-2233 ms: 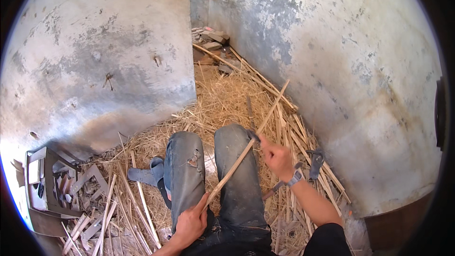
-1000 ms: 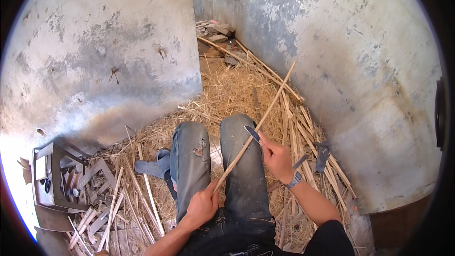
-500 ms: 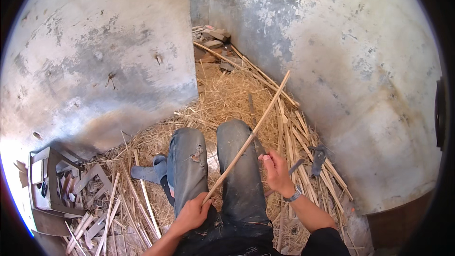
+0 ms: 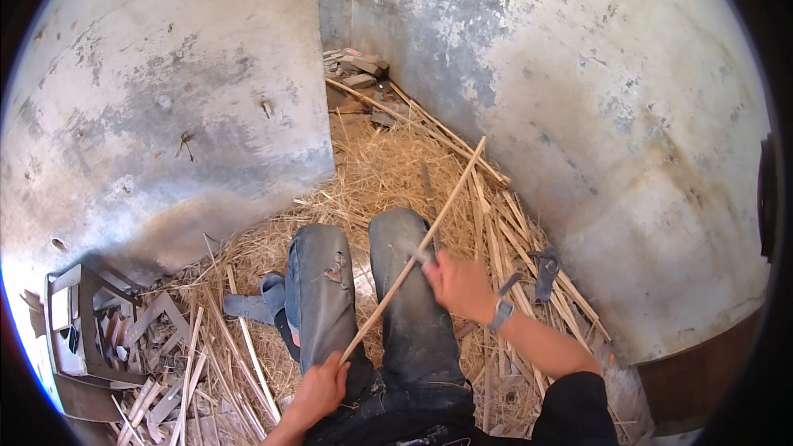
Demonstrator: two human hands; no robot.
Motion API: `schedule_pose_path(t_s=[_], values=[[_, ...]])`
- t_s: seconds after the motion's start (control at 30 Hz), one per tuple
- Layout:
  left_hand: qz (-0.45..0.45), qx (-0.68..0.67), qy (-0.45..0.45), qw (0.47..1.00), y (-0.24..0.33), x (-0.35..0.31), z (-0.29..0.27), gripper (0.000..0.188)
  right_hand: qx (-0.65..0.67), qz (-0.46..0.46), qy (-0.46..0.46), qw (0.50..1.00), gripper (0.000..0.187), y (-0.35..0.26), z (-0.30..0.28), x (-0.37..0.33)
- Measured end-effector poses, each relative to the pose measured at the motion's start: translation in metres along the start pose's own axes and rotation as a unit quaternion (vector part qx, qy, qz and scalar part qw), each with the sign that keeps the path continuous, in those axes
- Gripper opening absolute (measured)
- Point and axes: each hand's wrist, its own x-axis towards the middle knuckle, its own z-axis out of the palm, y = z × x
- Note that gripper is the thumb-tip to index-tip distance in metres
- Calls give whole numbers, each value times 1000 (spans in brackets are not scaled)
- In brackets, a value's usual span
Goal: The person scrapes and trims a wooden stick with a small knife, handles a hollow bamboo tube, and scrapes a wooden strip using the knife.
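Note:
A long, thin strip of pale split wood point(image 4: 388, 304) slants over my thighs, its far end past my right knee. My left hand point(image 4: 320, 388) is closed round its near end, close to my lap. Higher up the strip is my right hand point(image 4: 462, 285), closed on what looks like a small knife point(image 4: 415, 251). The blade is smeared by motion and crosses the strip just above my right knee; its handle is hidden in my fist. A watch point(image 4: 501, 312) circles my right wrist. Under the strip are my worn jeans point(image 4: 322, 297), torn at the left knee.
Shavings point(image 4: 388, 173) cover the floor round my legs. Long wooden strips point(image 4: 496, 256) lie at the right, with a dark clamp-like tool point(image 4: 545, 274) on them. A wooden frame point(image 4: 91, 322) and scraps stand left. Peeling walls point(image 4: 578, 116) close in both sides; rubble point(image 4: 359, 70) lies in the far corner.
My right hand has moved left from beside my right thigh onto the wood strip, bringing the blade against it. The strip's far end has shifted slightly left and down; my left hand keeps its grip.

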Motion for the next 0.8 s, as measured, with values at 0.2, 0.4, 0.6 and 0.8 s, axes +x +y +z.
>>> schedule_pose_path(t_s=[0.2, 0.4, 0.6, 0.8], values=[[-19, 80, 12, 997, -22, -30, -5, 28, -25, 70, 6, 997, 52, 69, -30, 52], [-2, 85, 11, 996, -39, -54, -11, 40, -59, -98, 17, 993, 42, 36, -12, 41], [-16, 64, -14, 998, -54, -62, -29, 38, -65, -40, 76, 994, 46, 70, -11, 66], [-35, 0, -64, 997, -58, -65, -42, 24, -65, -189, 74, 977, 43, 86, 3, 66]])
